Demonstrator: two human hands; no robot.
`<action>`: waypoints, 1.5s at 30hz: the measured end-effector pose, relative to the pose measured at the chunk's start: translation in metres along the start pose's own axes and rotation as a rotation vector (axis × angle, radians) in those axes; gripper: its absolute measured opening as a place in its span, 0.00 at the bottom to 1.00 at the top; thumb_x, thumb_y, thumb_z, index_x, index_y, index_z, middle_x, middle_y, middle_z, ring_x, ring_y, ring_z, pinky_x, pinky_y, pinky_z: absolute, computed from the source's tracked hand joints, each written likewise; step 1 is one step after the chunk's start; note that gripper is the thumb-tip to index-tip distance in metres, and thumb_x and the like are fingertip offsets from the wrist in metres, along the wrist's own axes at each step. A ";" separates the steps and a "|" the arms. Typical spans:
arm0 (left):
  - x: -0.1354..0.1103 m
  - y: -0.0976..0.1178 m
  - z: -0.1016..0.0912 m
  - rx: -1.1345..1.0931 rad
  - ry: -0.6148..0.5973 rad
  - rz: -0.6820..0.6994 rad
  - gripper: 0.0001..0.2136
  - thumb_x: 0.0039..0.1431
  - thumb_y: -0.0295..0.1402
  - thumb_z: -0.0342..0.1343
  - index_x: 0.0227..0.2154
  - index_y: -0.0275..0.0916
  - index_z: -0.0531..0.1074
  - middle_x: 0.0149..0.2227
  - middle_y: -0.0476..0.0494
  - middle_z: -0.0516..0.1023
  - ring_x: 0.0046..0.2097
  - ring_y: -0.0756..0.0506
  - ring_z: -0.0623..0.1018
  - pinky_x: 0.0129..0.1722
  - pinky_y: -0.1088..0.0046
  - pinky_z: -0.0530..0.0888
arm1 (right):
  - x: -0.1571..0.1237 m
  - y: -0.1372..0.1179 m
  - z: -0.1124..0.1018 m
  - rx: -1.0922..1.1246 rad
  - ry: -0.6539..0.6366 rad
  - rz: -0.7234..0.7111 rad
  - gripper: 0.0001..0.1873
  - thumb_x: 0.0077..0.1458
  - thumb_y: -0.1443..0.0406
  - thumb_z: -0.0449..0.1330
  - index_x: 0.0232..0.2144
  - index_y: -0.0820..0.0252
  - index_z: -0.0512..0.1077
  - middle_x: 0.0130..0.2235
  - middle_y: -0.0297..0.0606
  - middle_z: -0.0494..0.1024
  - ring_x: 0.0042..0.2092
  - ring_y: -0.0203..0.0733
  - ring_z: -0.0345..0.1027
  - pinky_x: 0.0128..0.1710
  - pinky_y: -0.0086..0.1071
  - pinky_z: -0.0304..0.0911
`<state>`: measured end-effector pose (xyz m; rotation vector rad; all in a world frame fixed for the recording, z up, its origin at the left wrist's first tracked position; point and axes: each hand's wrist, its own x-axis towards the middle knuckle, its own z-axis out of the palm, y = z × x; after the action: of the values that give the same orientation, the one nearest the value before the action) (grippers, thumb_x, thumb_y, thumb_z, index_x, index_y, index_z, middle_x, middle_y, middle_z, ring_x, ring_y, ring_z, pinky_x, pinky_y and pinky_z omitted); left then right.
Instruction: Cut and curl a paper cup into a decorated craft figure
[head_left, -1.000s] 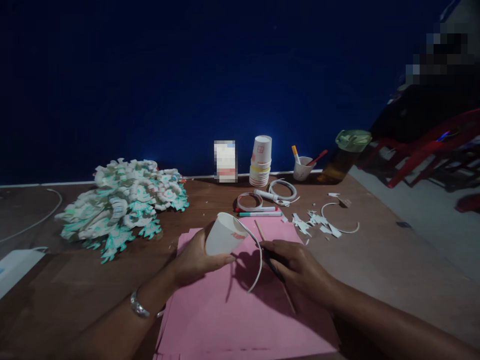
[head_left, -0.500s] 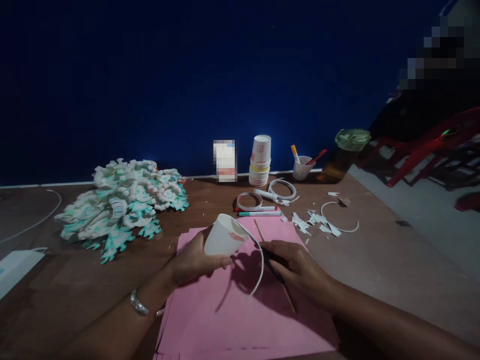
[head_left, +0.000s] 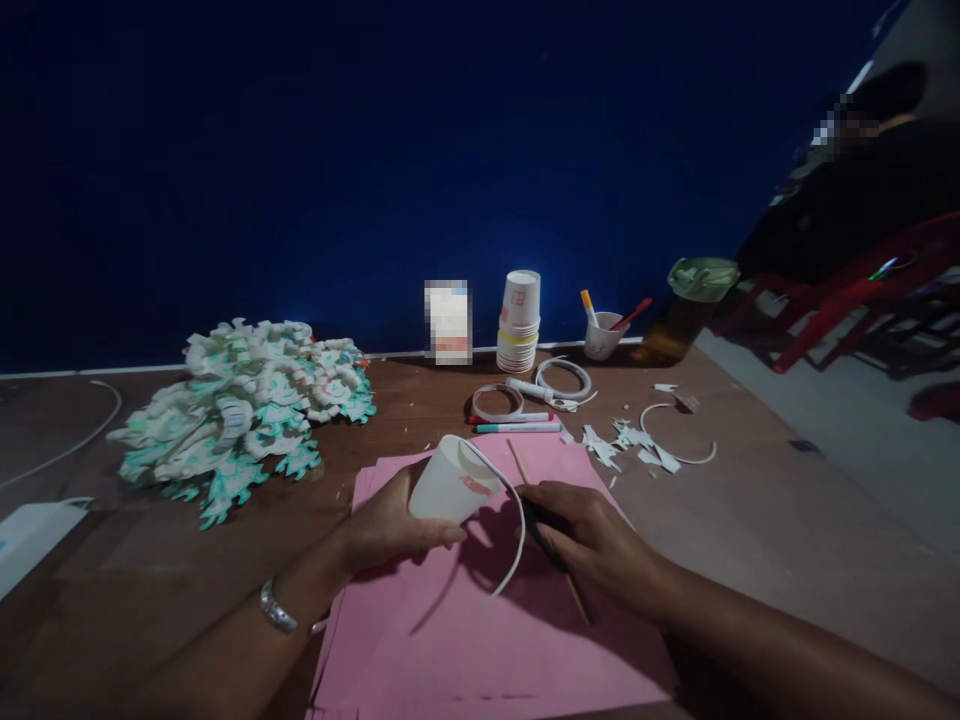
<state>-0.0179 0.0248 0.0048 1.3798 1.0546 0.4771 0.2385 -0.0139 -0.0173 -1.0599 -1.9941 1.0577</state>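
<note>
My left hand (head_left: 390,525) is wrapped round a white paper cup (head_left: 452,484), held tilted over a pink paper sheet (head_left: 480,630). A thin white rim strip (head_left: 517,530) curls off the cup's mouth toward my right hand. My right hand (head_left: 596,540) is closed on a dark tool, likely scissors (head_left: 541,530), at the cup's edge. A thin wooden stick (head_left: 519,460) lies under that hand on the pink sheet. A bracelet sits on my left wrist.
A heap of white and teal cut paper shapes (head_left: 240,410) lies at left. At the back stand a stack of paper cups (head_left: 519,320), a cup with pens (head_left: 602,338), tape rings, markers (head_left: 517,427) and paper scraps (head_left: 637,440). Red chairs (head_left: 862,300) stand at right.
The cup has dipped slightly lower and tilted a little; the loose rim strip has shifted with it. Both hands stay almost in place.
</note>
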 end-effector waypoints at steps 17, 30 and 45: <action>0.001 -0.008 -0.003 -0.100 -0.022 0.003 0.29 0.43 0.36 0.68 0.50 0.34 0.70 0.26 0.49 0.75 0.21 0.52 0.69 0.16 0.80 0.65 | -0.001 -0.002 0.000 -0.025 0.010 0.013 0.10 0.63 0.67 0.54 0.40 0.58 0.76 0.34 0.38 0.79 0.44 0.46 0.73 0.44 0.35 0.67; -0.003 -0.001 0.002 -0.229 -0.090 0.058 0.30 0.40 0.39 0.70 0.47 0.35 0.72 0.23 0.50 0.75 0.19 0.54 0.67 0.17 0.79 0.63 | 0.001 -0.001 -0.002 0.026 -0.001 -0.020 0.17 0.61 0.69 0.57 0.51 0.56 0.75 0.44 0.39 0.81 0.44 0.44 0.74 0.45 0.34 0.67; -0.001 0.001 0.003 0.158 0.164 0.195 0.39 0.40 0.40 0.72 0.57 0.42 0.66 0.47 0.39 0.78 0.44 0.41 0.78 0.40 0.68 0.76 | 0.000 0.001 -0.002 -0.113 0.059 0.005 0.14 0.62 0.67 0.55 0.47 0.60 0.76 0.39 0.42 0.81 0.40 0.45 0.74 0.40 0.34 0.67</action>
<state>-0.0156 0.0224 0.0054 1.6141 1.1146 0.6706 0.2400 -0.0129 -0.0170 -1.1419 -2.0249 0.9150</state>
